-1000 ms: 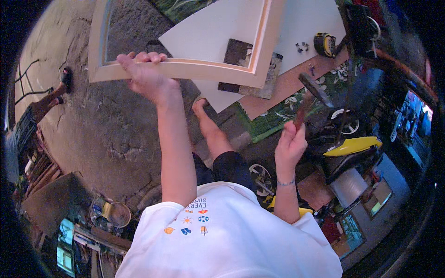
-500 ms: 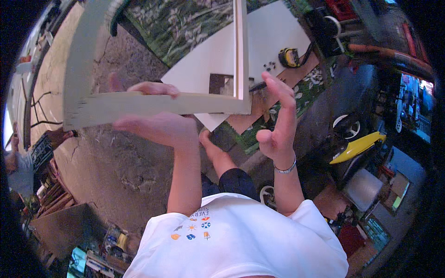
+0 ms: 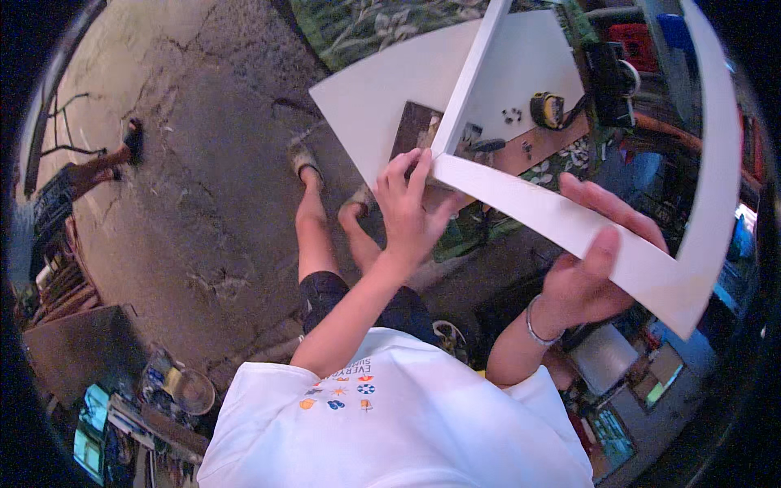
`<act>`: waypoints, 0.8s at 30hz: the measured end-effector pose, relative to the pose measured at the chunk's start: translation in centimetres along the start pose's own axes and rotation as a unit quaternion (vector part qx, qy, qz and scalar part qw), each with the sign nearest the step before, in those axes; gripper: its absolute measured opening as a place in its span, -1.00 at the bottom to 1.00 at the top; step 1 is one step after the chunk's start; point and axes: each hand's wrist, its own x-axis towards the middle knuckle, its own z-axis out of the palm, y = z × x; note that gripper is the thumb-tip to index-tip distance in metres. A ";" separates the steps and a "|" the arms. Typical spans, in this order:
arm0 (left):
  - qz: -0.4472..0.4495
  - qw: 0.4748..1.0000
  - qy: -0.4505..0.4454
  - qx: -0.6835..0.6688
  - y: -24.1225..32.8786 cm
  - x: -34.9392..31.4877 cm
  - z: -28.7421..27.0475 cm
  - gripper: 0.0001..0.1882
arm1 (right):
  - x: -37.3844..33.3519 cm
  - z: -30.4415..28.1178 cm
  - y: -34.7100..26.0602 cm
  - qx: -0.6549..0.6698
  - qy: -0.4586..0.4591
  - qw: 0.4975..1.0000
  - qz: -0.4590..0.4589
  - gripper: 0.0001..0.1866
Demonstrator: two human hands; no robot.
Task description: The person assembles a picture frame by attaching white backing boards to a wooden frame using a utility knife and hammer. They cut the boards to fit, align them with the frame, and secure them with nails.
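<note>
A white rectangular frame [image 3: 529, 199] is held up in front of me at a slant; its far end runs out of view at the top. My left hand [image 3: 409, 195] is closed at its left corner, fingertips on the corner and thumb under the near rail. Farther right along that rail, my right hand [image 3: 598, 272] grips it, thumb on the near face and fingers over the far edge. Beneath the frame lie a large white board [image 3: 366, 89], a dark square piece [image 3: 413, 128], a yellow and black tape measure [image 3: 547, 110] and several small dark bits [image 3: 512, 115].
Green patterned cloth [image 3: 358, 37] lies under and behind the board. At the left, another person's leg [image 3: 98, 167] stands on the cracked concrete floor [image 3: 203, 163]. A brown panel [image 3: 77, 350] and a round basket [image 3: 194, 393] are at the lower left. Clutter lines the right side.
The frame has swung from left to right and tilted. My right hand, apart from it before, now grips the near rail. My left hand has shifted to the left corner.
</note>
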 end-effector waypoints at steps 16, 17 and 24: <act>0.077 0.988 0.132 0.005 -5.1 -0.5 3.0 -0.55 | -0.9 -0.3 1.1 0.012 0.084 0.996 0.026 -0.59; 0.081 0.987 0.136 0.004 -5.2 -0.6 3.1 -0.54 | -0.9 -0.4 1.1 0.011 0.077 0.997 0.024 -0.59; 0.054 0.992 0.113 0.018 -3.6 0.0 3.2 -0.47 | -0.8 -0.5 1.3 0.049 0.075 0.996 0.016 -0.61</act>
